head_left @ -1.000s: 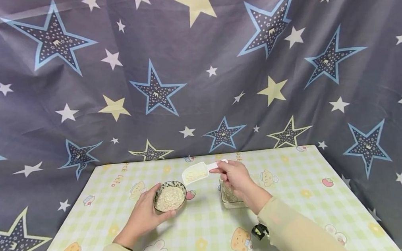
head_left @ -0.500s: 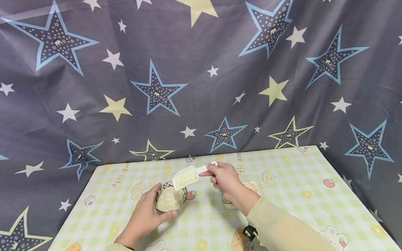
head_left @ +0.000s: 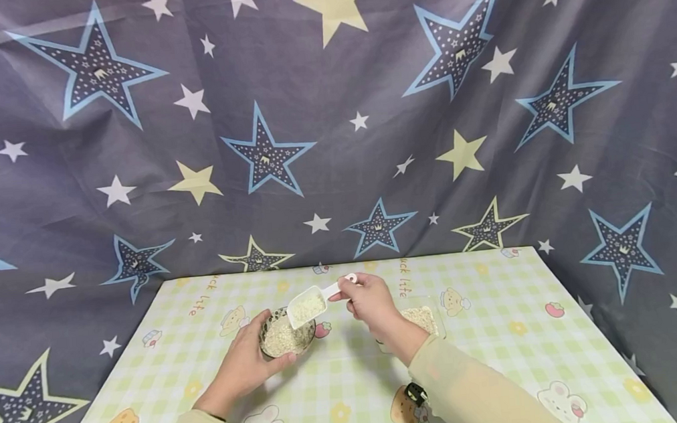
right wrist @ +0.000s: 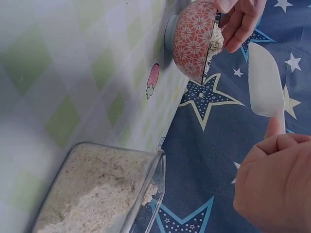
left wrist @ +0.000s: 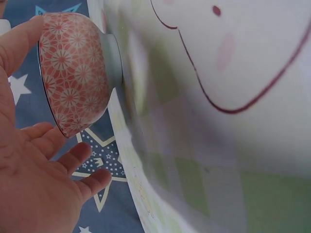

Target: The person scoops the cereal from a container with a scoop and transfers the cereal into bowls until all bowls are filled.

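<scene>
In the head view, your left hand (head_left: 247, 355) spans the bowl (head_left: 275, 319), held between thumb and fingers; your right hand (head_left: 373, 306) reaches across, fingers pinching the handle of the loaded scoop (head_left: 330, 291) over its rim.

In the left wrist view, two fingers stretch clear of the bowl.

In the right wrist view, your fist sits near the glass container (right wrist: 139, 194).
</scene>
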Demonstrator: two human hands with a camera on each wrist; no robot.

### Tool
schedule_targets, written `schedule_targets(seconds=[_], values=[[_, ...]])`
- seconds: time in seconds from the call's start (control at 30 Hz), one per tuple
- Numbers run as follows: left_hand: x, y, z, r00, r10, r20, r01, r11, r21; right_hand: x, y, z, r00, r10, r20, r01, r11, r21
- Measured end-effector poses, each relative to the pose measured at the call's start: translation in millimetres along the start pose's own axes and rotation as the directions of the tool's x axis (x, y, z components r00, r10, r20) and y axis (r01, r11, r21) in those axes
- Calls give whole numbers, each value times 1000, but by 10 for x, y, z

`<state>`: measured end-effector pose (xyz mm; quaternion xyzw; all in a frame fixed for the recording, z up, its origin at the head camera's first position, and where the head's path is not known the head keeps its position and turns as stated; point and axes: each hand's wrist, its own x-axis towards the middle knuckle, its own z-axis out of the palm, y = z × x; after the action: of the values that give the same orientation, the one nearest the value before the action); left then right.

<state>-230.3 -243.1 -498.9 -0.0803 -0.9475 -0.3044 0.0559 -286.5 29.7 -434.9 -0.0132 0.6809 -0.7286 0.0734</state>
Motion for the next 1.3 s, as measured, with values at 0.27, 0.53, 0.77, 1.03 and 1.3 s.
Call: schedule_targets(seconds=[0.27, 0.53, 0.77, 1.03, 1.3], values=[[13, -19, 3, 1000, -18, 6, 18, 1000, -20, -22, 27, 108, 998, -60, 9, 61, 993, -96], [12, -20, -16, 1000, -21, 21, 21, 1000, -17, -70, 95, 278, 988, -149, 51, 157, 958, -239], [19, -21, -27, 999, -30, 33, 30, 1000, -5, -71, 154, 303, 957, -283, 64, 286, 878, -383], [30, -20, -37, 999, -31, 37, 31, 1000, -1, -89, 140, 258, 887, -444, 127, 446, 753, -484], [23, -3, -43, 999, -31, 32, 32, 999, -12, -165, 104, 265, 808, -540, 237, 574, 629, -524]])
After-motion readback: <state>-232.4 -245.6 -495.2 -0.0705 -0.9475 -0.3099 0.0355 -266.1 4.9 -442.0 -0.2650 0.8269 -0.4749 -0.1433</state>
